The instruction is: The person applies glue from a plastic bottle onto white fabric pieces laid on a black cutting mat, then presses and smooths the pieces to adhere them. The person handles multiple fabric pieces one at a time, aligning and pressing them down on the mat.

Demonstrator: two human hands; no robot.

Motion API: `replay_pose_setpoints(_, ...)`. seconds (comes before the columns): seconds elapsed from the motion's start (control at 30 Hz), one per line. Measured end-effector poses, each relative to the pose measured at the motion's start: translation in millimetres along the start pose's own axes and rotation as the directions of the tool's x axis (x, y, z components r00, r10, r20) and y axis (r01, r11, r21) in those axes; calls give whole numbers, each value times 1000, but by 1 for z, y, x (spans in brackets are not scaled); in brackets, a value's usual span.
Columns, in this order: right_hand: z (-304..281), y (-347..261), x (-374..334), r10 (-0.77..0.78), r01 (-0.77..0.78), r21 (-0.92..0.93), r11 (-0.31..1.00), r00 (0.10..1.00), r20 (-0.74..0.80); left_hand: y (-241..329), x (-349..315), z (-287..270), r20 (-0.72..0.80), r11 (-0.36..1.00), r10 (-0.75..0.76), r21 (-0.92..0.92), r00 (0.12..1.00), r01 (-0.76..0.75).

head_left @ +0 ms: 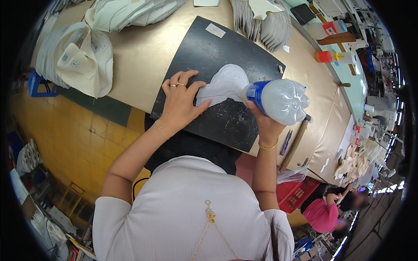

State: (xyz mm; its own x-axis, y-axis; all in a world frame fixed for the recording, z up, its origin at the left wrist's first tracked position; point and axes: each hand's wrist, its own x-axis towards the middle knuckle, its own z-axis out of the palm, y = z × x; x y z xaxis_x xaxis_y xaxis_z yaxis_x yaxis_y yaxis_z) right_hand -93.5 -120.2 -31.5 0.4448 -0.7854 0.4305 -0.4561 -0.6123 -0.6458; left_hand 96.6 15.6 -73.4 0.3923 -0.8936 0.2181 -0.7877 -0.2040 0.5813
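Note:
A pale, curved flat piece with a rounded lobe (228, 80) lies on a black board (187, 56) in front of me. My left hand (180, 98) is open, its fingers spread over the board, with the fingertips and thumb at the piece's left edge. In my right hand (266, 126) is a clear plastic bottle (278, 102) with a blue label, holding something whitish. The bottle is tipped over, its base toward me and its neck end at the right side of the pale piece. Whether anything comes out of the neck cannot be seen.
Stacks of pale cut pieces stand at the left (78, 61) and the back (263, 26) of the table. Scissors (286, 142) and a wooden bar (294, 145) lie right of the board. Glue bottles (326, 29) stand far right. Another person in pink (320, 215) is at the lower right.

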Motion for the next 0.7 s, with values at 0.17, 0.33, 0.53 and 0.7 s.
replay_pose_setpoints(0.17, -19, 9, 2, -163, 186, -157, 970, 976, 148, -1, 3, 1, 12, 1000, -24, -14, 1000, 24)
replay_pose_setpoints(0.33, -22, 2, 17, 134, -90, 264, 960, 979, -152, -1, 3, -1, 31, 998, -43, -46, 999, 45)
replay_pose_setpoints(0.53, 8, -13, 6, -93, 94, -33, 995, 995, 45, 0, 3, -4, 54, 997, -34, -69, 998, 38)
replay_pose_setpoints(0.7, -19, 6, -2, -113, 124, -90, 988, 987, 116, -1, 1, -3, 61, 996, -57, -61, 997, 60)
